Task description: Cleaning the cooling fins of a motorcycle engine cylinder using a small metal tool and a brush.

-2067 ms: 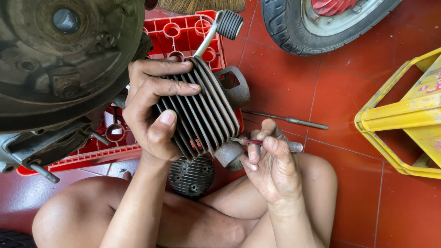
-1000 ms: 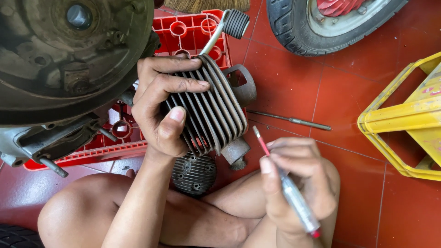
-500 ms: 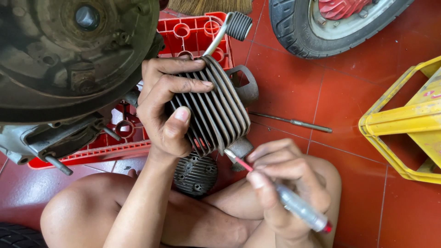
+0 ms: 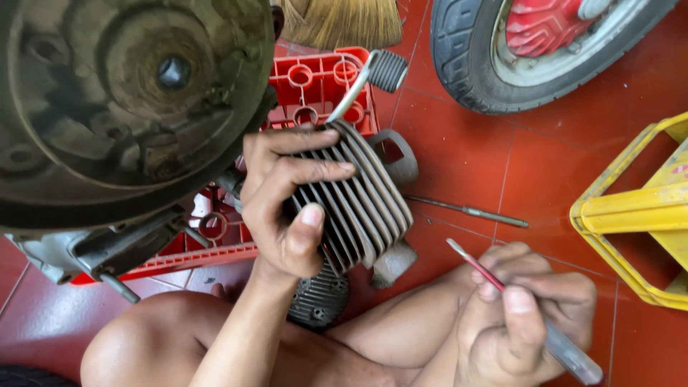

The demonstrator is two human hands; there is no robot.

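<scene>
A grey, ribbed engine cylinder [image 4: 362, 201], its cooling fins running in close parallel curves and dulled with grime, is held up above the red tiled floor [image 4: 473, 158], in front of a red plastic crate [image 4: 315, 82]. The left hand [image 4: 283, 201] grips it from the side, fingers wrapped over the upper fins and thumb pressed against the lower ones, forearm rising from the person's crossed legs. The right hand [image 4: 523, 315] is closed around a slim red-shafted screwdriver [image 4: 502, 294], tip pointing up-left, just apart from the cylinder. A thin metal rod [image 4: 469, 211] lies on the floor beyond.
</scene>
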